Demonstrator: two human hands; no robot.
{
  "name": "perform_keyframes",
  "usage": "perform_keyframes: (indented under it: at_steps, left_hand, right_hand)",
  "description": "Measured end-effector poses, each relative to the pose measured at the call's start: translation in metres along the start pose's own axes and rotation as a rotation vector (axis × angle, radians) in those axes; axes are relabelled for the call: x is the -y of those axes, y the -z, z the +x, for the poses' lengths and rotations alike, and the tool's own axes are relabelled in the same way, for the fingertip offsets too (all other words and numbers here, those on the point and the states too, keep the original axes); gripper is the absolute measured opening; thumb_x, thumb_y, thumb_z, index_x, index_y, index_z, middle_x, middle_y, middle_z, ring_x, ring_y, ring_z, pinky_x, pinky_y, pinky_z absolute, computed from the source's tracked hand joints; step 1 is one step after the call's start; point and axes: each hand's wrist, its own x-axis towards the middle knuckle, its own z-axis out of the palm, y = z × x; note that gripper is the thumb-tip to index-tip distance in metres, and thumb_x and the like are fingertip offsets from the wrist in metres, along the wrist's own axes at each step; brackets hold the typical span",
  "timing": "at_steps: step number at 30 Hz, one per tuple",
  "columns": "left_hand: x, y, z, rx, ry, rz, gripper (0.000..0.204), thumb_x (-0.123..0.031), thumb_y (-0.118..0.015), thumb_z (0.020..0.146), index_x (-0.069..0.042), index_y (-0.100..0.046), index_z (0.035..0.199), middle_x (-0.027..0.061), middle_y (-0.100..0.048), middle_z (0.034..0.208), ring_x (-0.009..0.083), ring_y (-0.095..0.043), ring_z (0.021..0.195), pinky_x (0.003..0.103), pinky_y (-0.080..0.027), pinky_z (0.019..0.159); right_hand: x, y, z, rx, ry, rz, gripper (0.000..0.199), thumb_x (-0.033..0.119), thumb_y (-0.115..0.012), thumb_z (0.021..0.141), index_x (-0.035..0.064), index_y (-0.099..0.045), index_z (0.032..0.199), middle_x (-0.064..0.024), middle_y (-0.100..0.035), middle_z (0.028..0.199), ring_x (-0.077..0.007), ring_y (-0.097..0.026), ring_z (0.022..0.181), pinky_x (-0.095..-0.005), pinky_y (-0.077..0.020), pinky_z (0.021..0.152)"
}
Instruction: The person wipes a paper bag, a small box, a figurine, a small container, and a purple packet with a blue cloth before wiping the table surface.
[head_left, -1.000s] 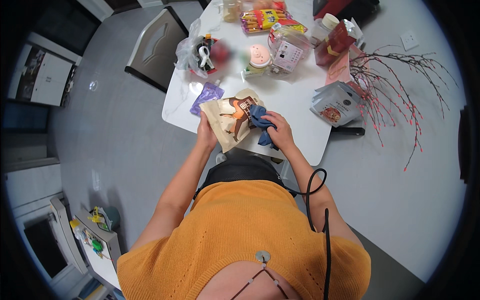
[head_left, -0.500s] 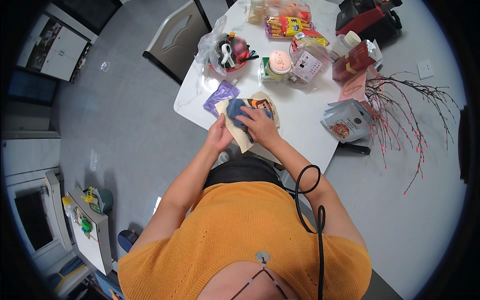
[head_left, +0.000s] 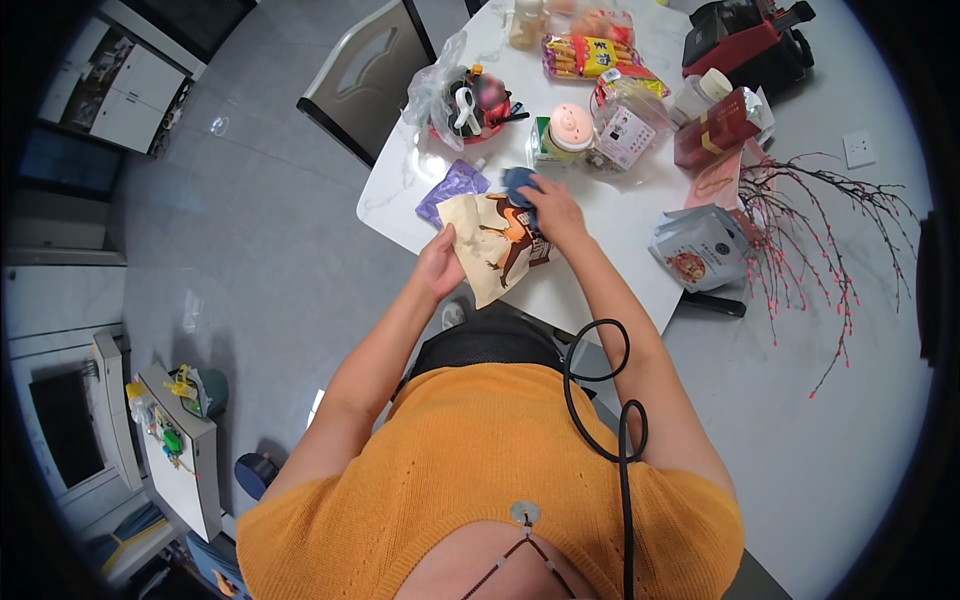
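A tan paper bag (head_left: 497, 245) with a printed animal figure lies flat on the near part of the white table (head_left: 620, 215). My left hand (head_left: 441, 263) grips its near left edge. My right hand (head_left: 549, 207) presses a crumpled blue cloth (head_left: 520, 185) onto the bag's far end. A purple pouch (head_left: 452, 187) lies just beyond the bag, to the left.
Further back stand a red bowl in a plastic bag (head_left: 468, 100), a pink-lidded jar (head_left: 570, 130), snack packets (head_left: 590, 55), a red box (head_left: 715, 130) and grey packets (head_left: 700, 248). A pink blossom branch (head_left: 810, 230) spreads at right. A chair (head_left: 370, 75) stands at the table's left.
My right hand with the blue cloth has slid from the middle of the bag to its far end. My left hand has kept its grip on the bag's edge.
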Motion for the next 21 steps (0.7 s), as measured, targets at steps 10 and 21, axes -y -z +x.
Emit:
perform_keyframes:
  at_steps: [10,21]
  left_hand:
    - [-0.004,0.002,-0.002,-0.080,-0.007,-0.058,0.045,-0.029,-0.028,0.093,-0.001,-0.027,0.128,0.0179,-0.032,0.131,0.0338,-0.033,0.120,0.045,-0.025,0.102]
    - [0.015,-0.048,0.008,-0.132,-0.006,0.172,0.040,-0.026,-0.030,0.093,-0.001,-0.032,0.124,0.0158,-0.041,0.124,0.0288,-0.042,0.113,0.041,-0.033,0.097]
  right_hand:
    - [-0.033,0.001,-0.075,-0.143,-0.177,0.320,0.039,0.002,-0.047,0.068,0.0144,-0.058,0.104,-0.0117,-0.050,0.116,-0.0294,-0.049,0.099,-0.0361,-0.0410,0.086]
    - [-0.010,0.012,-0.167,-0.118,-0.318,0.204,0.030,0.006,-0.049,0.065,0.0129,-0.063,0.091,-0.0049,-0.054,0.108,-0.0249,-0.050,0.096,-0.0341,-0.0440,0.081]
